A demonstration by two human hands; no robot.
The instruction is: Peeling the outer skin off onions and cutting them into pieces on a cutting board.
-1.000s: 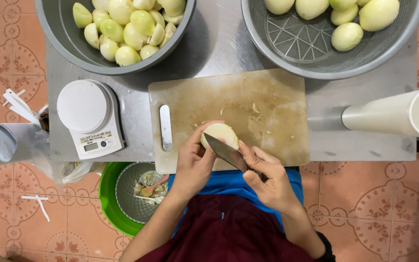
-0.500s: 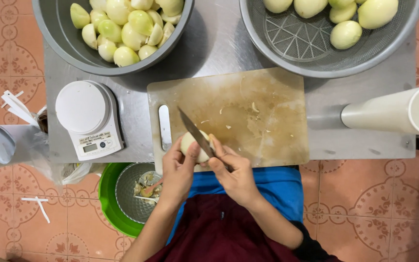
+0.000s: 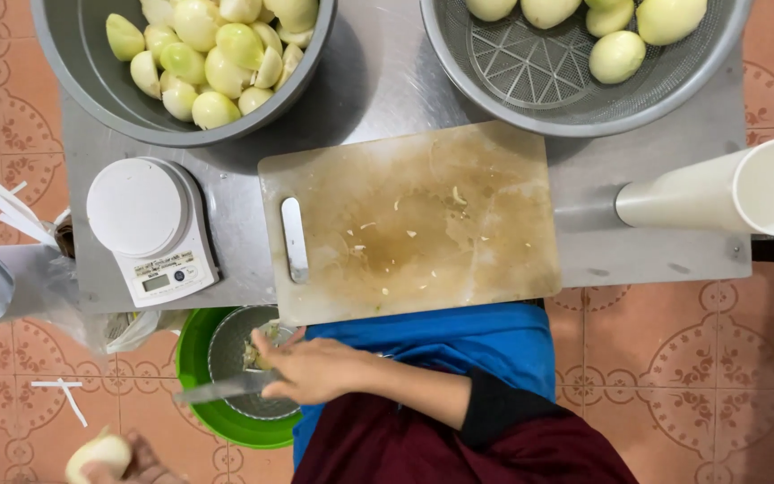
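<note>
- The right hand (image 3: 315, 369) has left the board and now sits low, over the rim of the green bin (image 3: 192, 358), fingers closed around the handle of the knife (image 3: 219, 388). The blade points out to that hand's left, across the grey strainer (image 3: 230, 345) set inside the bin.
- The left hand (image 3: 141, 466) has dropped to the bottom edge of view, only partly seen; it cups 1 peeled onion (image 3: 98, 451), held out well to the left of the knife hand, over the floor tiles.
- Scraps lie in the strainer just beyond the right hand's knuckles, so I judge the trimming is being shed there rather than on the board.
- The cutting board (image 3: 414, 224), further out from both hands, now carries only small flecks.
- Left of the board stands the white scale (image 3: 150, 224).
- Farthest off, 2 grey bowls: cut onion pieces (image 3: 208, 54) on the left, whole peeled onions (image 3: 615, 56) on the right.
</note>
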